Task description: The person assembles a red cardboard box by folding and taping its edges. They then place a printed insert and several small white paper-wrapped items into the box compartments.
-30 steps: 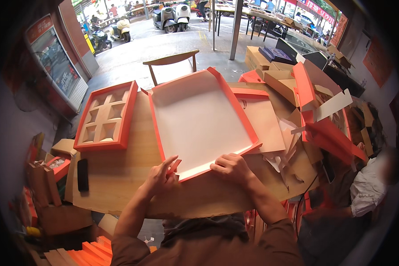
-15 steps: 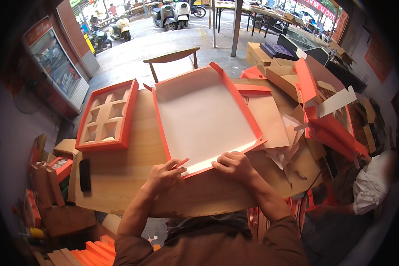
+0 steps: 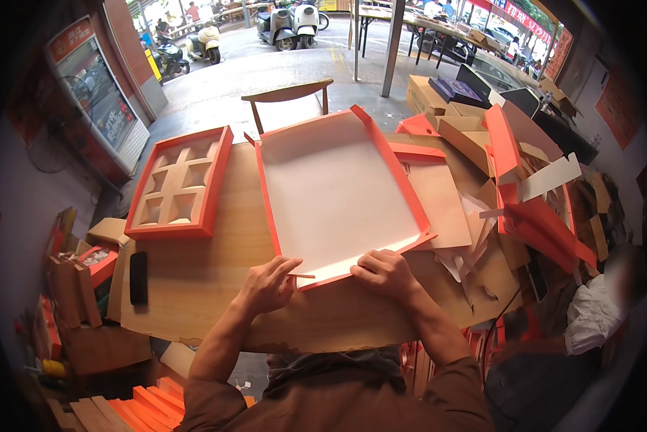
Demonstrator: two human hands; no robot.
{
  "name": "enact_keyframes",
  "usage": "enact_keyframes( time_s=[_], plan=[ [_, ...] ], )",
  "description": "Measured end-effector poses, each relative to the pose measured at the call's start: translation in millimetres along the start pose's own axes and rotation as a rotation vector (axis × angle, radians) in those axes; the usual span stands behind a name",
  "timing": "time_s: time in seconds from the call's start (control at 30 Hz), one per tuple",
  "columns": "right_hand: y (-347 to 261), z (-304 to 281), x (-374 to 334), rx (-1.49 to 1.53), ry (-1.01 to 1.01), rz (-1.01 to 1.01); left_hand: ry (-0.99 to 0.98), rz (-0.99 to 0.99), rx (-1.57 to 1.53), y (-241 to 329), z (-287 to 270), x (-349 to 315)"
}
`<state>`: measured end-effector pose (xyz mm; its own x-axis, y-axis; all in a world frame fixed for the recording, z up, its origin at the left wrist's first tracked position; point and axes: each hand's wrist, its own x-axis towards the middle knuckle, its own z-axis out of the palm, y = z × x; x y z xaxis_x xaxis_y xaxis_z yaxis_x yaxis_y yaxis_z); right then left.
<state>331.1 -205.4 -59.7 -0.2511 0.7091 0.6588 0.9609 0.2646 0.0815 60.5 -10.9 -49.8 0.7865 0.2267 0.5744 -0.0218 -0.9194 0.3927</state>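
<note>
Red-edged white cardboard tray (image 3: 341, 198) lies on the brown wooden desk (image 3: 187, 288). Left hand (image 3: 268, 284) half curls at the tray's near left corner, right hand (image 3: 385, 273) over its near edge; I can't tell if they grip. Its longer sides seem to point away from both.

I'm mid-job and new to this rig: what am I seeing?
There's no machine: these are a person's bare hands, seen by a fisheye camera worn on the head, looking down. The left hand is at the near-left corner of a white-lined red box, by a thin flap; the right hand is on its near edge. I can't tell how firmly either grips. On the wooden table, a red box with six compartments and a black phone lie left, pale sheets right.
</note>
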Motion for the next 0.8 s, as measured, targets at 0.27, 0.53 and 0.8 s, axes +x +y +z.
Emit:
enact_keyframes(
  time_s=[0.27,0.53,0.8],
  plan=[
    [-1,0,3,-0.035,0.044,-0.013,0.065,0.028,0.107,3,-4,0],
    [-2,-6,7,0.032,0.037,0.015,0.155,-0.031,0.117,-15,-6,5],
    [19,-32,2,-0.171,0.219,0.164,-0.01,0.113,0.274,-13,-4,1]
  ],
)
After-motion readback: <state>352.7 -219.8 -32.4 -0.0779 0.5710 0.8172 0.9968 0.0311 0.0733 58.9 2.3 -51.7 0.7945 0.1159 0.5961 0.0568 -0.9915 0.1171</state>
